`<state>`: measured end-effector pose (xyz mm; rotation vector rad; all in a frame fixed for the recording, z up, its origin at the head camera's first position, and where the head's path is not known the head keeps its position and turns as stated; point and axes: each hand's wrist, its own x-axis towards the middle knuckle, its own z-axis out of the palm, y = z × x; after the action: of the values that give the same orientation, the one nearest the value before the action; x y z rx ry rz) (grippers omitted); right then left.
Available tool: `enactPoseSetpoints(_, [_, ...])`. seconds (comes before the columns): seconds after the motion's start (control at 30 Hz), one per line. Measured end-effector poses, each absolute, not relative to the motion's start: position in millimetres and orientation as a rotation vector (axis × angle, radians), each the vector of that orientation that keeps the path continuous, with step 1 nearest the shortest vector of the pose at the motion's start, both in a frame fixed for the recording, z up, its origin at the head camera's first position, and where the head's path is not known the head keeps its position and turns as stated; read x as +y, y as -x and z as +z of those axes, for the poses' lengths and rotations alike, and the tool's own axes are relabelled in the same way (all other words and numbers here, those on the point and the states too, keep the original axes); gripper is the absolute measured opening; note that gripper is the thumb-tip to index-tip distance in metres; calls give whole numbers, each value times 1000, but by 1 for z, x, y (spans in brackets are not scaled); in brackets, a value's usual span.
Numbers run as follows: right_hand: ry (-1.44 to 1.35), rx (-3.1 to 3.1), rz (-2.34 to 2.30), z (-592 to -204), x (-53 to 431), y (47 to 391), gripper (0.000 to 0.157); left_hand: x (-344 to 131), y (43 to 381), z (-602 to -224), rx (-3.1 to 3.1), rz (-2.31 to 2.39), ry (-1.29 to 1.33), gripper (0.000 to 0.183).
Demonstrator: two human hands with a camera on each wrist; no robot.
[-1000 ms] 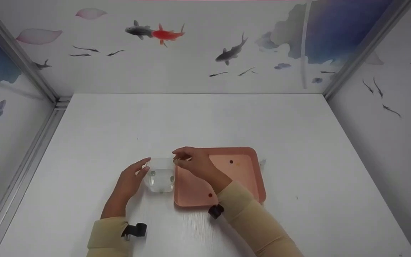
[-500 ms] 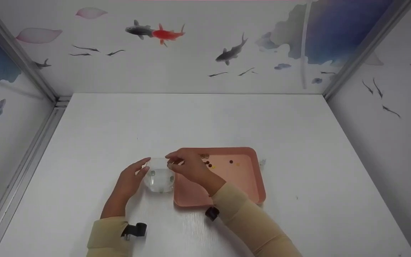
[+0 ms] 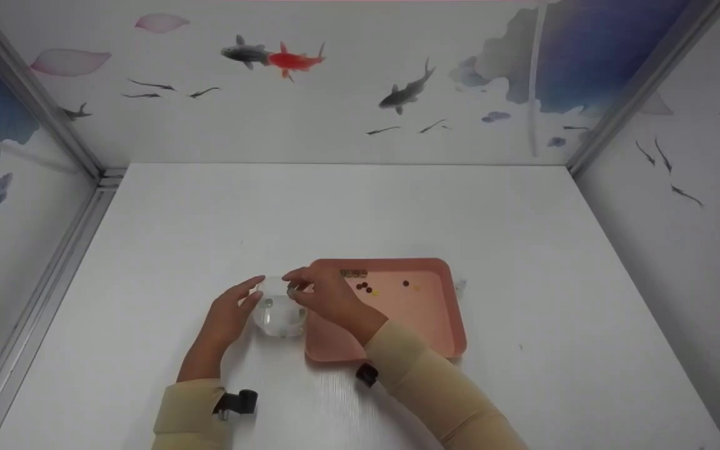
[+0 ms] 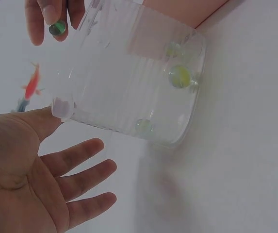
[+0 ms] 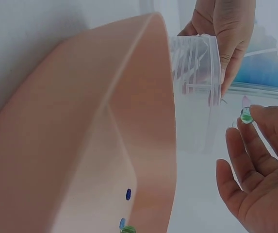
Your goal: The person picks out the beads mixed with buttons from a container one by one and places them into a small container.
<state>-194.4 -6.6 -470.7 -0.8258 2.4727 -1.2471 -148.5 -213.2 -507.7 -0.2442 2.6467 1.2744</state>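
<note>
Between thumb and fingertips, my right hand [image 3: 329, 290] pinches a green glass marble [image 5: 246, 115]. It hovers at the top of a clear plastic container [image 4: 114, 68], just outside the pink tray's left edge. Several marbles lie at the container's bottom, one of them with yellow inside [image 4: 180, 76]. My left hand [image 4: 27, 170] steadies the container at its rim from the left. Its tip shows at the rim, while three other fingers extend straight and spread along the side. The head view shows its thumb and fingertips right at the container's edge.
The pink tray [image 3: 457, 312] holds a row of marbles [image 3: 354, 274] at its back wall and several small dark and yellow discs [image 3: 369, 290]. A small clear scrap [image 3: 460, 286] lies beyond the tray's right edge. Printed walls enclose the white table [image 3: 360, 212].
My right hand has moved left from above the tray's left edge to over the container, carrying the marble. More of the tray's contents now show. My left hand and the container stay put.
</note>
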Motion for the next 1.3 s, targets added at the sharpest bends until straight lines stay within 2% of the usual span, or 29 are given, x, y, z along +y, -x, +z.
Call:
enactPoseSetpoints(0.4, [851,2551,-1050,-469,-17,194,29,-213,148,-508,2650,1255,254,44])
enactPoseSetpoints(1.3, [1176,2719,-721,-471,-29,189,27,-213,148,-506,2668,1259,214,44])
